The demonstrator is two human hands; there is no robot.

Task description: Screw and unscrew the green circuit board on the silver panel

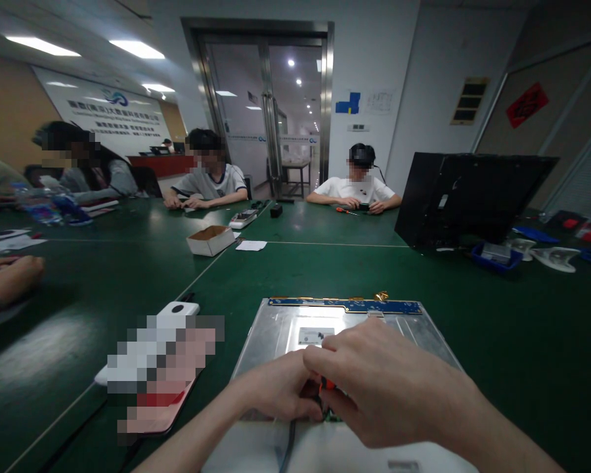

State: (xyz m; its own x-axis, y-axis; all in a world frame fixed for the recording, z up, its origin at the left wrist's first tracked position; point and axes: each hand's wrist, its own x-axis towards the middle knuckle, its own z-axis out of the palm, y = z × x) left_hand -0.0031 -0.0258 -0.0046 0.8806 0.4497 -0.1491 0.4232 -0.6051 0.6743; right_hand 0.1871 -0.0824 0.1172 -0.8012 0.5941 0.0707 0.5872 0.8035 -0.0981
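Observation:
A flat LCD panel with a silver metal back lies before me, a blue circuit strip along its far edge. My right hand is closed around a small orange-and-black handle, which looks like a screwdriver; its tip is hidden. Close against it, my left hand has its fingers curled down at the panel's near edge, and what they hold cannot be made out. Part of a green circuit board shows under the fingers. A dark cable runs from there toward me over a white surface.
Left of the panel lie a white phone-like object and a pink one, both partly pixelated. Farther off are an open cardboard box, a black monitor and a blue tray. Several people sit around the green table.

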